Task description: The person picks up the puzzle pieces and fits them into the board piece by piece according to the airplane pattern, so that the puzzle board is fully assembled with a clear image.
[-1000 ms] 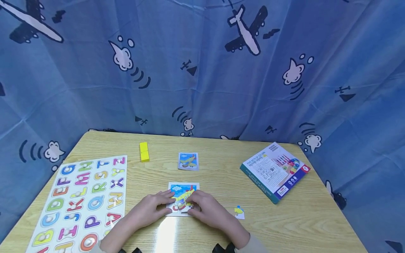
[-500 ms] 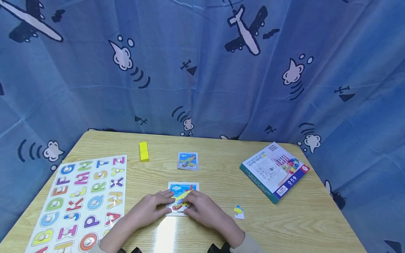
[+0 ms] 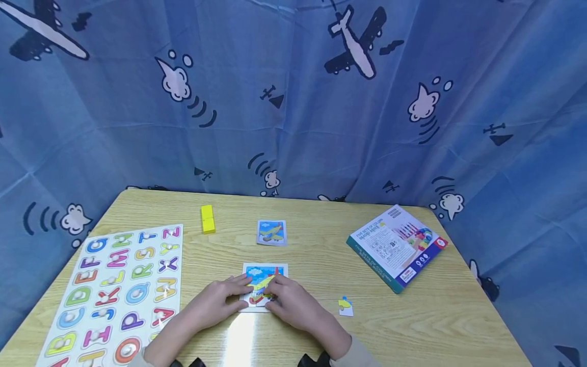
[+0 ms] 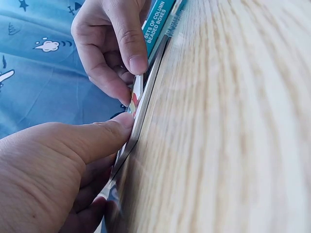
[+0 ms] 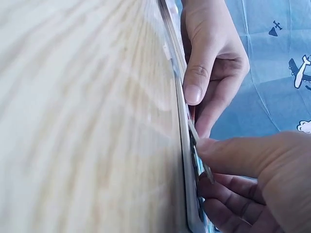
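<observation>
A jigsaw puzzle board (image 3: 285, 267) with a yellow airplane picture lies flat near the table's front. My left hand (image 3: 215, 302) rests on its left side, thumb and fingertips touching the board and pieces. At the right part, my right hand (image 3: 295, 305) pinches a thin puzzle piece (image 5: 209, 174) between thumb and fingers; the right wrist view shows it tilted against the board. My right fingers cover much of the picture's right side. One loose puzzle piece (image 3: 346, 307), yellow, blue and white, lies to the right. Behind the board sits a small airplane picture card (image 3: 272, 233).
A white alphabet peg board (image 3: 114, 293) takes up the left of the table (image 3: 412, 326). Two yellow blocks (image 3: 208, 219) stand farther back. A beaded-boxes carton (image 3: 396, 247) lies at the back right. Behind hangs a blue airplane-print curtain (image 3: 293, 102).
My right hand has shifted a little left over the board with the pinched piece, and the gap at the board's lower middle looks narrower. My left hand has stayed in place.
</observation>
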`<state>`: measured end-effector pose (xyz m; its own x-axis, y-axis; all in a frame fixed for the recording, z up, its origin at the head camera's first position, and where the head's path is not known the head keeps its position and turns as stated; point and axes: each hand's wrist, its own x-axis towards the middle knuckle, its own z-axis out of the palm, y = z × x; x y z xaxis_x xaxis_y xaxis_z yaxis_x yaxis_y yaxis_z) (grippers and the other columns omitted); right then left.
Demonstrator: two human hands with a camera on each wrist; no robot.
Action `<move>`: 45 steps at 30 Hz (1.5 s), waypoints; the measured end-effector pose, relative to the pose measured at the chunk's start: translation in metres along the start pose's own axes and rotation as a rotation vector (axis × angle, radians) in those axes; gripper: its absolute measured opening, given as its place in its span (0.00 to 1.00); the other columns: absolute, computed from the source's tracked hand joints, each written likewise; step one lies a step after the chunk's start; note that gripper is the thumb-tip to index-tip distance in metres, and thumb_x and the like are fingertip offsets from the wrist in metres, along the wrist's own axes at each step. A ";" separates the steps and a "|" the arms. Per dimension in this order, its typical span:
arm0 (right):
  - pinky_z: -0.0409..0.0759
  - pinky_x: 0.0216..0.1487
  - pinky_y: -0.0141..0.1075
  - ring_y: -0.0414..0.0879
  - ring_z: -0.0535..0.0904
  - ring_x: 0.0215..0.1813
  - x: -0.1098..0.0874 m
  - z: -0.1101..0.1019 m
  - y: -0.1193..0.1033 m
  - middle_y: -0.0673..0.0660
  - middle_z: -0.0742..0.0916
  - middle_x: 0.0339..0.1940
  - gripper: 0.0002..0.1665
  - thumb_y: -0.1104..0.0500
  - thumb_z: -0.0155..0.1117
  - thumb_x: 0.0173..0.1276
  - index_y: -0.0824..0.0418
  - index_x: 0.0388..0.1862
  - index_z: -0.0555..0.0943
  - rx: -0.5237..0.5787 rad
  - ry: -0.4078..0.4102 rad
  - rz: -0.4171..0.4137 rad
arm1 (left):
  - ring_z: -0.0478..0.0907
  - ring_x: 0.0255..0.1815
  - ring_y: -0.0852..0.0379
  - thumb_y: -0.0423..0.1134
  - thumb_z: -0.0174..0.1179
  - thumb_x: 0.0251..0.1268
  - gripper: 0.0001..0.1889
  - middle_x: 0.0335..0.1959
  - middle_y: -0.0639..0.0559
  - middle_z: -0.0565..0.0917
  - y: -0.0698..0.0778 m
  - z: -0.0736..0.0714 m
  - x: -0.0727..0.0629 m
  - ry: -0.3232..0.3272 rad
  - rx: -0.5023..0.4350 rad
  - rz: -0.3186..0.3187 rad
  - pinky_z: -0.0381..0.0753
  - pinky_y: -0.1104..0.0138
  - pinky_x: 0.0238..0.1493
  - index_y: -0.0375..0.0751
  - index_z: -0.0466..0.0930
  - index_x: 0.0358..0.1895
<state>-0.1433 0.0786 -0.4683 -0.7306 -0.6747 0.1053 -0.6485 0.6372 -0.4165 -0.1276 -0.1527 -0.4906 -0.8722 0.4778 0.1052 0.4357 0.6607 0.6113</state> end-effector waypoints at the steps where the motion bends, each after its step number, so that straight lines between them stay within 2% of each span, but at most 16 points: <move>1: 0.75 0.34 0.20 0.31 0.72 0.33 0.000 0.000 0.000 0.49 0.81 0.39 0.11 0.58 0.66 0.63 0.60 0.43 0.84 -0.004 0.004 -0.003 | 0.68 0.68 0.52 0.46 0.62 0.62 0.19 0.64 0.53 0.75 0.000 0.000 0.000 0.001 -0.001 0.000 0.71 0.54 0.65 0.46 0.81 0.55; 7: 0.77 0.36 0.21 0.32 0.76 0.37 -0.001 0.002 -0.002 0.47 0.81 0.38 0.10 0.57 0.66 0.63 0.59 0.42 0.85 -0.040 0.016 0.000 | 0.69 0.68 0.53 0.47 0.62 0.62 0.19 0.64 0.53 0.75 -0.001 0.000 0.000 0.005 -0.004 0.003 0.71 0.54 0.65 0.46 0.81 0.55; 13: 0.77 0.36 0.20 0.32 0.74 0.36 -0.002 0.003 -0.002 0.47 0.79 0.38 0.10 0.57 0.68 0.62 0.59 0.40 0.86 -0.072 0.025 -0.011 | 0.68 0.68 0.52 0.47 0.61 0.62 0.19 0.64 0.54 0.75 -0.001 0.001 0.000 -0.001 -0.008 -0.001 0.70 0.54 0.66 0.47 0.81 0.55; 18: 0.79 0.41 0.24 0.35 0.76 0.40 -0.001 0.004 0.000 0.48 0.80 0.39 0.10 0.58 0.69 0.60 0.59 0.40 0.87 -0.078 0.049 -0.031 | 0.69 0.67 0.52 0.46 0.61 0.62 0.19 0.64 0.53 0.75 0.000 0.001 0.000 0.006 0.034 0.022 0.71 0.54 0.65 0.46 0.81 0.55; 24: 0.80 0.47 0.26 0.36 0.76 0.43 -0.001 0.004 0.001 0.48 0.80 0.40 0.10 0.58 0.68 0.61 0.59 0.41 0.87 -0.060 0.046 -0.042 | 0.71 0.65 0.48 0.47 0.60 0.64 0.17 0.64 0.50 0.75 0.007 0.002 -0.001 0.032 0.160 0.105 0.74 0.53 0.63 0.49 0.82 0.54; 29: 0.79 0.55 0.31 0.40 0.78 0.51 -0.001 0.005 0.003 0.48 0.80 0.42 0.11 0.58 0.68 0.61 0.59 0.42 0.87 -0.055 0.036 -0.039 | 0.73 0.64 0.48 0.48 0.58 0.66 0.16 0.64 0.49 0.75 0.014 0.008 0.000 0.002 0.186 0.217 0.74 0.53 0.63 0.50 0.82 0.55; 32: 0.79 0.57 0.33 0.41 0.78 0.53 0.000 0.005 0.003 0.49 0.81 0.42 0.11 0.58 0.67 0.61 0.58 0.42 0.87 -0.037 0.028 -0.028 | 0.73 0.64 0.49 0.47 0.57 0.66 0.16 0.63 0.49 0.76 0.016 0.011 0.000 -0.012 0.192 0.246 0.73 0.55 0.64 0.49 0.82 0.55; 34: 0.79 0.58 0.33 0.43 0.78 0.56 -0.001 0.005 0.004 0.48 0.81 0.42 0.11 0.59 0.68 0.61 0.59 0.43 0.87 -0.019 0.022 -0.017 | 0.73 0.64 0.50 0.46 0.58 0.66 0.16 0.63 0.50 0.76 0.016 0.012 0.000 -0.008 0.187 0.250 0.74 0.55 0.64 0.49 0.82 0.55; 39: 0.80 0.54 0.31 0.40 0.78 0.52 -0.004 -0.002 0.005 0.47 0.81 0.45 0.16 0.58 0.66 0.62 0.60 0.49 0.84 0.025 -0.018 0.025 | 0.74 0.63 0.50 0.44 0.58 0.66 0.15 0.62 0.51 0.76 0.013 0.014 0.000 0.011 0.156 0.258 0.74 0.54 0.63 0.49 0.82 0.54; 41: 0.80 0.54 0.32 0.38 0.78 0.50 -0.006 -0.005 0.008 0.47 0.81 0.47 0.18 0.56 0.66 0.63 0.59 0.52 0.82 0.037 -0.034 0.047 | 0.73 0.64 0.51 0.44 0.59 0.66 0.15 0.62 0.52 0.77 0.012 0.015 0.001 0.010 0.148 0.254 0.74 0.54 0.63 0.49 0.82 0.54; 45: 0.78 0.59 0.38 0.41 0.77 0.56 -0.014 -0.013 0.015 0.48 0.82 0.52 0.21 0.54 0.66 0.63 0.56 0.55 0.80 0.068 -0.040 0.091 | 0.73 0.64 0.51 0.43 0.59 0.66 0.15 0.62 0.53 0.77 0.011 0.014 0.001 -0.006 0.136 0.236 0.73 0.54 0.64 0.49 0.82 0.54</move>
<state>-0.1458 0.1024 -0.4639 -0.7757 -0.6304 0.0288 -0.5629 0.6706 -0.4833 -0.1210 -0.1366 -0.4952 -0.7418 0.6308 0.2275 0.6530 0.6023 0.4592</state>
